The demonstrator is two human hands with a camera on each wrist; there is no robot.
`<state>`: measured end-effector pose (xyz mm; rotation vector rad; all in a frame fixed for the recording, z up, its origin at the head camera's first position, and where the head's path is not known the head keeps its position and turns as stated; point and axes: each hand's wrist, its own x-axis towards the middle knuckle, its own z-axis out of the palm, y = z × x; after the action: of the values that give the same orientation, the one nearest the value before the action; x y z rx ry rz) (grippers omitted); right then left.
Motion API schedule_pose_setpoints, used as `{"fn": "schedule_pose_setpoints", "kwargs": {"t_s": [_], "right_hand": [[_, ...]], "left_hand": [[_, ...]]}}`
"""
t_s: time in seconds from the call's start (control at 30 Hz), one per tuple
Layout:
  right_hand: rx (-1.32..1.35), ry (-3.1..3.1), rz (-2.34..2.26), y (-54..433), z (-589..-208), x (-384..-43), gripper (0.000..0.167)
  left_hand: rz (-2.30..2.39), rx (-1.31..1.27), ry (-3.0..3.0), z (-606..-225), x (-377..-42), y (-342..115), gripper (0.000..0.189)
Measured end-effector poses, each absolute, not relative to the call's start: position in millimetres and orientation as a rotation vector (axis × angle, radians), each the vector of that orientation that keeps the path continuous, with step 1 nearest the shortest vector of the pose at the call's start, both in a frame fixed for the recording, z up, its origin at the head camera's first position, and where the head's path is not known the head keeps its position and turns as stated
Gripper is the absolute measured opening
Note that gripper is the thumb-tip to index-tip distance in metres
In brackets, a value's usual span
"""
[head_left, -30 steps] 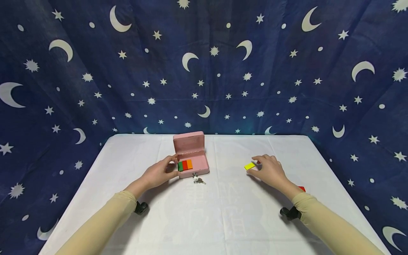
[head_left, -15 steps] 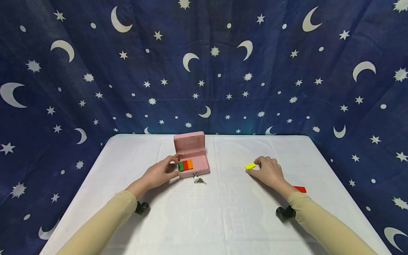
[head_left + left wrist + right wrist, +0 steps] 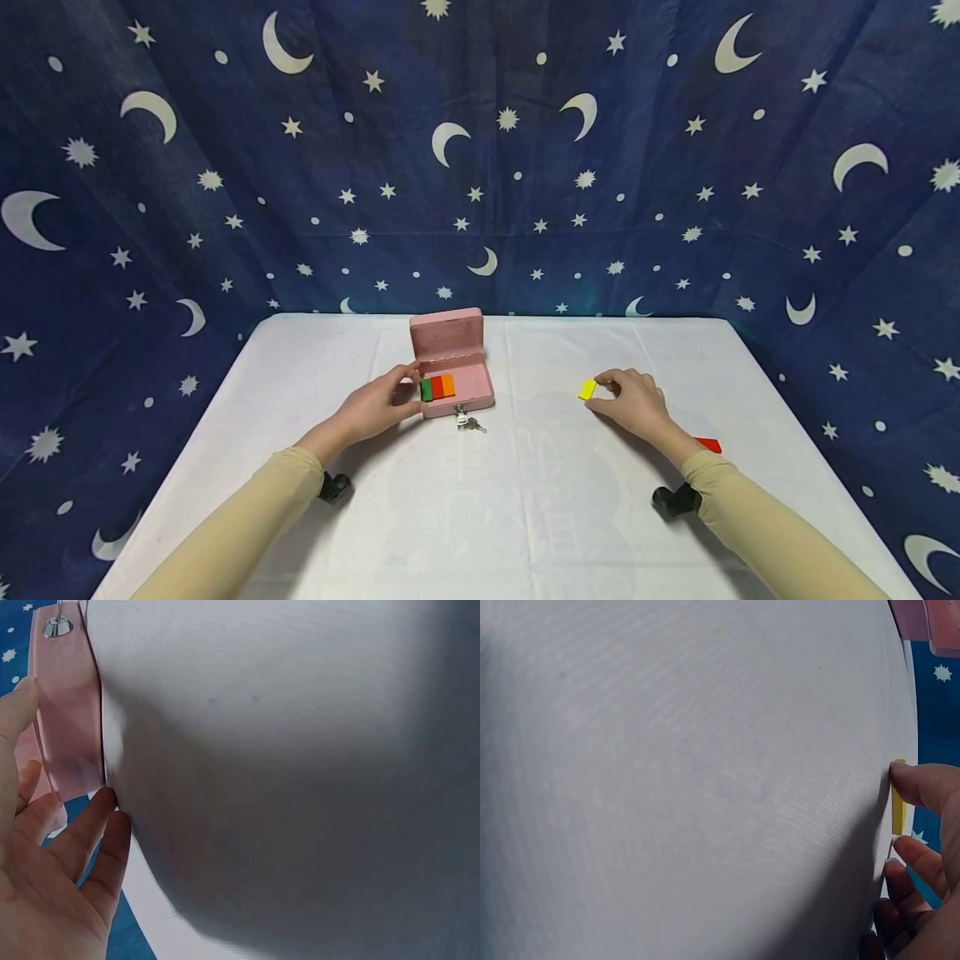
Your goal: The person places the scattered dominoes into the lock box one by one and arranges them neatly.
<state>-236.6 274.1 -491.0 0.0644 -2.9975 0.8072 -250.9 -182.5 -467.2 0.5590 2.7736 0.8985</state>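
A small pink metal box (image 3: 471, 385) with its lid raised stands left of centre in the head view. Green (image 3: 426, 390), red (image 3: 437, 387) and orange (image 3: 447, 385) flat blocks lie side by side in its left part. My left hand (image 3: 378, 406) holds the box's left end, thumb at the front corner and forefinger toward the back; the left wrist view shows fingertips at that end wall. On the right, my right hand (image 3: 632, 404) pinches a yellow block (image 3: 587, 389) between thumb and forefinger, close over the cloth.
A padlock (image 3: 461, 419) with keys (image 3: 474, 425) hangs at the box's front. Another red block (image 3: 708, 445) lies partly hidden beside the right wrist. White cloth (image 3: 525, 517) covers the table; a blue star-and-moon curtain (image 3: 517, 208) surrounds its back and sides.
The yellow block has turned between my right thumb and forefinger and now points more away from me. The right hand shifted slightly; a red thing behind its fingers went out of sight. Left hand stayed put.
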Motion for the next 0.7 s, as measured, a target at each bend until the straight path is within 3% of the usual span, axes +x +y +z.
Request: {"fn": "schedule_pose_setpoints", "kwargs": {"t_s": [0.7], "right_hand": [[0.046,-2.984,0.826,272.0,-492.0,-236.0,0.048]], "left_hand": [[0.891,0.573,2.795,-468.0,-250.5,-182.2,0.047]]}}
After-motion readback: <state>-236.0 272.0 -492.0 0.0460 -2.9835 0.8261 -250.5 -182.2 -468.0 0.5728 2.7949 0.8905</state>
